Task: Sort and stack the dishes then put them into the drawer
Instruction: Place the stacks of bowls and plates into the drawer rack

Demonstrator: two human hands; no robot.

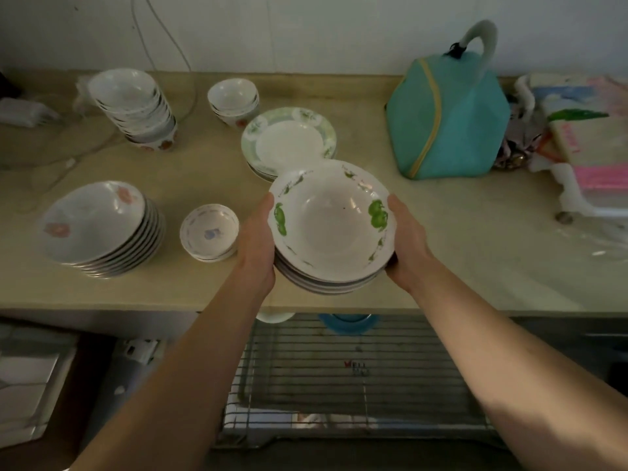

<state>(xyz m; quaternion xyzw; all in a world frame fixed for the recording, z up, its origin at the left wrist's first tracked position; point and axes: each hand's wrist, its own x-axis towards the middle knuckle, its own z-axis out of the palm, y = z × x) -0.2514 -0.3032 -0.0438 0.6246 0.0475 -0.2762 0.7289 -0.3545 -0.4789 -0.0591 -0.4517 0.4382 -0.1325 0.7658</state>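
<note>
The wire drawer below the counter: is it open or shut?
Open: the wire drawer is pulled out beneath the counter, its rack floor exposed.

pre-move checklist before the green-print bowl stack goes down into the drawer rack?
1. Grip: left hand and right hand clasp opposite sides of the green-print bowl stack: ok.
2. Stack nested evenly, top bowl not slipping: ok, though it tilts slightly.
3. Stack lifted off the counter: cannot tell; it sits at the front edge.
4. Wire drawer rack pulled out below: ok.
5. Landing space on the rack: ok in the middle; a blue dish and a white dish sit at the back.
6. Other stacks sorted: ok; the pink-flower bowl stack and green-rim plates remain on the counter.
</note>
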